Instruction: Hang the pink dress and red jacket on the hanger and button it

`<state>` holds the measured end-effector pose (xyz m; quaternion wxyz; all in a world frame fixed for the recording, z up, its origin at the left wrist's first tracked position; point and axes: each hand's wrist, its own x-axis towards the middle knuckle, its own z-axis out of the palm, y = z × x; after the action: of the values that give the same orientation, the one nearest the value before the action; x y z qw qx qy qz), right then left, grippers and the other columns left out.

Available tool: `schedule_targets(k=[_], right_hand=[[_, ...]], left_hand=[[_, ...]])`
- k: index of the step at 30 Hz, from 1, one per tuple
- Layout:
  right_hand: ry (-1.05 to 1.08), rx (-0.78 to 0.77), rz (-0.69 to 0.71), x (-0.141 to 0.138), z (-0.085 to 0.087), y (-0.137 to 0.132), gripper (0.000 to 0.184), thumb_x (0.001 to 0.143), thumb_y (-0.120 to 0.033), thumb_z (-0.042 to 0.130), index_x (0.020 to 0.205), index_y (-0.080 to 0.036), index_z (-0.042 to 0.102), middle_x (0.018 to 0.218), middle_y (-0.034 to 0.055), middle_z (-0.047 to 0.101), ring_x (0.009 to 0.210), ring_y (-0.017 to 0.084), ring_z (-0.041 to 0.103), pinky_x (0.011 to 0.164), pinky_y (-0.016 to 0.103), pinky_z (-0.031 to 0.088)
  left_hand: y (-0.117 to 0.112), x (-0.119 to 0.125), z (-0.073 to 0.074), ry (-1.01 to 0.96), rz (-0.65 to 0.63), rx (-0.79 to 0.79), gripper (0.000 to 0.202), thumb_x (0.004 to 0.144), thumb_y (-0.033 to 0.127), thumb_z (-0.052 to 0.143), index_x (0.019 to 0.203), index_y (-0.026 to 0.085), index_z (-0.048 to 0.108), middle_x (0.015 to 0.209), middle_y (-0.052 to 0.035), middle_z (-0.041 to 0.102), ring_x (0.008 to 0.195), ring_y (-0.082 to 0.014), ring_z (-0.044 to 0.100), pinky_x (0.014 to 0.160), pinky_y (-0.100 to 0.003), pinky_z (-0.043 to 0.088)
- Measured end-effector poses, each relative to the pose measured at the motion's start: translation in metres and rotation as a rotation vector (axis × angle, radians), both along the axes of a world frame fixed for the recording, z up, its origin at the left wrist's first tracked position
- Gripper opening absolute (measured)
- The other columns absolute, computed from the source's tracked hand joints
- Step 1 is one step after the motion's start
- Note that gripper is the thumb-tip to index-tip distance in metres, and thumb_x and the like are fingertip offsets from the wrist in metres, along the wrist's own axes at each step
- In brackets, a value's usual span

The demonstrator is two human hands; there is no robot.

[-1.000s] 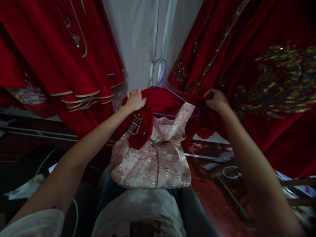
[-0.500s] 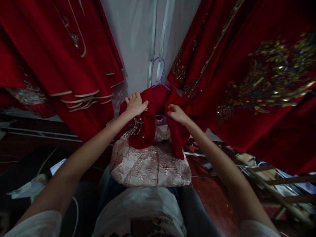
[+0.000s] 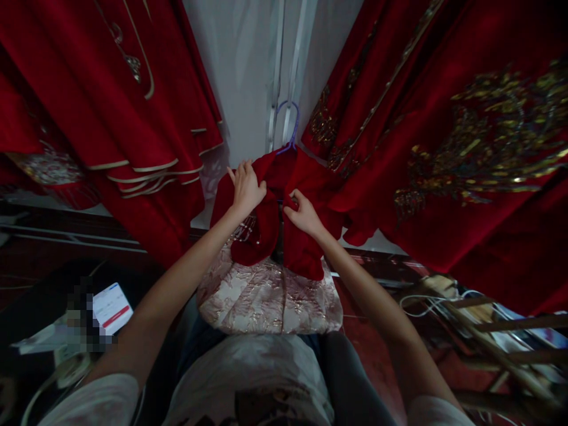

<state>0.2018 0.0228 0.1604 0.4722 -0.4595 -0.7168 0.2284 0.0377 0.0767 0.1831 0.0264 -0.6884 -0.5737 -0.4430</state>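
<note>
A short red jacket (image 3: 303, 248) hangs in front of me on a purple hanger (image 3: 296, 121). Silvery beaded tassels (image 3: 247, 228) decorate its left front. My left hand (image 3: 247, 188) lies over the left front panel, thumb pressed at its edge and the other fingers curled on the cloth. With my right hand (image 3: 305, 213) I pinch the edge of the right front panel. The two panel edges are close together, a narrow dark gap between them. Below the jacket, pale pink brocade fabric with gold threads (image 3: 266, 302) spreads out over my lap.
Red garments with cream edging (image 3: 146, 136) hang at left; a red garment with gold sequin embroidery (image 3: 497, 142) hangs at right. A lit phone (image 3: 112, 309) rests on a dark surface at lower left. A wooden frame (image 3: 497, 343) with white cables stands at lower right.
My right hand has moved left, bringing the right panel over toward the left one and covering the opening. The left hand stays nearly in place. More of the phone shows, with its screen lit.
</note>
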Motion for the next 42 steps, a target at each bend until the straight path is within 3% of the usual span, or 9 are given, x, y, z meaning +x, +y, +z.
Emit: schedule_targets(k=[4,10,15,19,24,28,34,37,42], right_hand=[[0.141,0.075,-0.081,-0.003,-0.013,-0.001,0.032,0.068,-0.023,0.056,0.091,-0.024,0.034,0.082,-0.0029,0.048,0.073,0.013,0.051,0.072,0.026,0.042],[0.259,0.153,-0.045,-0.003,-0.01,-0.021,0.039,0.075,-0.027,0.062,0.097,-0.026,0.03,0.089,-0.0014,0.045,0.073,0.011,0.05,0.069,0.024,0.044],[0.247,0.11,0.035,-0.01,-0.004,-0.022,0.031,0.079,-0.036,0.063,0.089,-0.025,0.035,0.082,-0.003,0.041,0.066,0.009,0.044,0.064,0.021,0.042],[0.321,0.06,0.11,-0.017,0.001,-0.02,0.03,0.078,-0.041,0.063,0.087,-0.024,0.039,0.085,-0.002,0.045,0.073,0.01,0.049,0.069,0.021,0.045],[0.397,-0.142,0.229,-0.006,0.001,-0.028,0.034,0.073,-0.042,0.067,0.099,-0.027,0.051,0.1,0.0014,0.056,0.089,0.013,0.058,0.078,0.025,0.051],[0.394,-0.108,0.284,0.0,-0.005,-0.032,0.032,0.072,-0.038,0.072,0.097,-0.025,0.057,0.099,0.002,0.061,0.092,0.014,0.06,0.088,0.029,0.05],[0.33,-0.053,0.209,-0.002,-0.004,-0.034,0.027,0.073,-0.039,0.072,0.093,-0.023,0.065,0.094,0.003,0.067,0.088,0.015,0.063,0.083,0.031,0.054],[0.318,-0.053,0.204,0.0,-0.003,-0.035,0.026,0.074,-0.038,0.072,0.094,-0.022,0.067,0.093,0.0032,0.069,0.087,0.016,0.064,0.08,0.031,0.055],[0.289,-0.072,0.233,0.004,-0.006,-0.036,0.026,0.076,-0.038,0.071,0.097,-0.023,0.07,0.096,0.0036,0.07,0.089,0.016,0.066,0.083,0.033,0.055]], left_hand=[[-0.019,-0.01,-0.018,-0.205,-0.099,0.147,0.041,0.084,0.014,0.044,0.124,0.018,0.047,0.132,-0.0147,0.047,0.128,-0.0228,0.043,0.109,-0.04,0.034],[-0.038,-0.015,-0.058,-0.482,-0.273,0.025,0.022,0.087,0.039,0.053,0.098,0.02,0.055,0.09,-0.0051,0.063,0.084,-0.0174,0.06,0.078,-0.029,0.048],[-0.048,0.0,-0.052,-0.6,-0.474,-0.046,0.026,0.088,0.046,0.05,0.084,0.021,0.055,0.07,0.0016,0.058,0.064,-0.0116,0.055,0.061,-0.022,0.043],[-0.055,0.01,-0.044,-0.646,-0.582,-0.089,0.026,0.088,0.045,0.05,0.086,0.02,0.056,0.076,0.0,0.061,0.068,-0.0124,0.058,0.064,-0.022,0.045],[-0.059,0.006,-0.051,-0.76,-0.577,-0.146,0.024,0.086,0.043,0.054,0.095,0.021,0.06,0.093,-0.0037,0.066,0.086,-0.0155,0.062,0.08,-0.027,0.048],[-0.06,0.007,-0.057,-0.896,-0.538,-0.166,0.024,0.084,0.039,0.058,0.1,0.022,0.056,0.091,-0.004,0.065,0.084,-0.0149,0.063,0.08,-0.028,0.05],[-0.065,0.013,-0.057,-0.968,-0.547,-0.132,0.018,0.079,0.034,0.064,0.088,0.022,0.054,0.085,-0.0023,0.064,0.082,-0.0142,0.063,0.078,-0.027,0.05],[-0.075,0.008,-0.06,-0.987,-0.612,-0.217,0.014,0.077,0.033,0.066,0.082,0.02,0.061,0.085,-0.0026,0.068,0.082,-0.0151,0.065,0.078,-0.028,0.051],[-0.085,0.001,-0.069,-1.032,-0.661,-0.343,0.019,0.073,0.028,0.068,0.089,0.019,0.068,0.095,-0.0057,0.072,0.085,-0.0156,0.067,0.079,-0.029,0.053]])
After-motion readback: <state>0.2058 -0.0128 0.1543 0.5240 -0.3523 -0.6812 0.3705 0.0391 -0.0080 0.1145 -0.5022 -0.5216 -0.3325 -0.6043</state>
